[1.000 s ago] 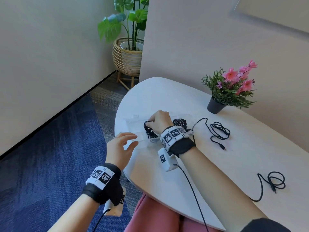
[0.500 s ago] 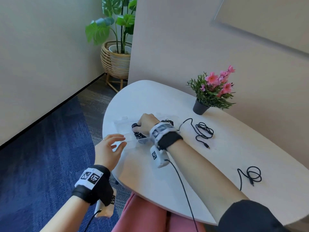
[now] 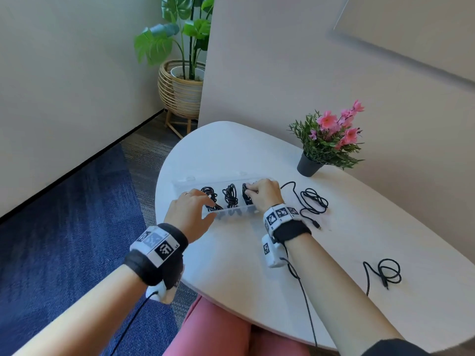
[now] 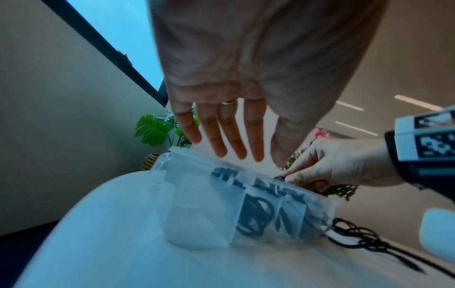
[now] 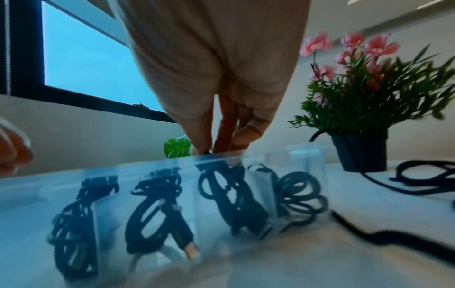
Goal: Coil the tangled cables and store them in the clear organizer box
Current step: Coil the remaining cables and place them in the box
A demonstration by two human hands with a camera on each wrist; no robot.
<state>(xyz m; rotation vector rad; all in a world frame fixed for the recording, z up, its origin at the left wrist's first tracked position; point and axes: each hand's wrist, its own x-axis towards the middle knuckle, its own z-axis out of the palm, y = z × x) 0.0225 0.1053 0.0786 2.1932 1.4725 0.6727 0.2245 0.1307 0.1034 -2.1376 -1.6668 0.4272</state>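
A clear organizer box [image 3: 185, 181] lies on the white table, with several black coiled cables in its compartments. My right hand [image 3: 250, 191] reaches into the box from above and pinches the top of one coiled cable [image 5: 221, 187] between thumb and fingers [image 5: 202, 136]. My left hand [image 3: 203, 201] hovers over the box's left end with its fingers [image 4: 234, 136] straight and spread, holding nothing. In the left wrist view the box [image 4: 197, 204] sits just below those fingertips, and the right hand [image 4: 285, 178] pinches at its far side. Two loose cables lie to the right: one [image 3: 313, 201] beside the box, another [image 3: 385, 272] nearer me.
A small black pot of pink flowers [image 3: 326, 140] stands behind the box near the wall. A large plant in a wicker basket [image 3: 180, 88] is on the floor past the table's far left. The table edge [image 3: 164, 227] curves close under my left wrist.
My left hand has moved from beside the table edge up over the left end of the box. The right hand has stayed in the box on the cable.
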